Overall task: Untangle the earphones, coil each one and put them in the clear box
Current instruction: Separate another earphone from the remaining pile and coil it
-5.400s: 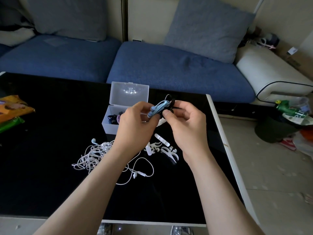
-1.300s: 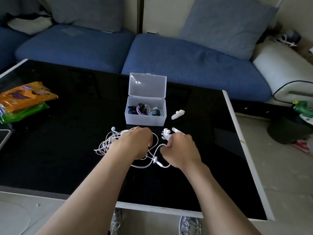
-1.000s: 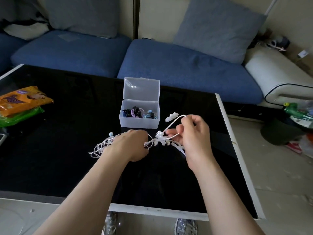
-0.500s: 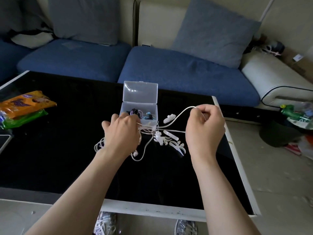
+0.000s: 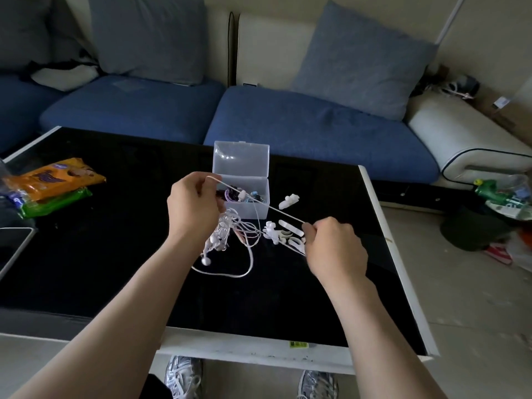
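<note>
Left hand [image 5: 195, 208]: raised above the glossy black table top [image 5: 115, 231], fingers curled. Thumb and forefinger pinch one end of a thin white earphone cord [image 5: 276, 211] just in front of the open lid of the small clear plastic box [image 5: 241, 159].

Right hand [image 5: 335, 249]: lower and nearer the table's right edge, fingers curled into a loose fist. Its fingertips [image 5: 307, 226] pinch the same cord. We note that the cord runs straight and taut between the two pinches, slanting down to the right across the front of the box.

The tangled bundle of white earphones [image 5: 226, 234] hangs below the left palm and reaches the table, and one loop of it lies flat on the glass. Whether the left hand's lower fingers also hold it, we cannot tell.

Inside the box lie dark, purple and blue coiled earphones [image 5: 234, 195]. Several small white plastic clips [image 5: 285, 233] lie beside the right hand's fingers. An orange snack packet [image 5: 54, 180] sits at the far left.
</note>
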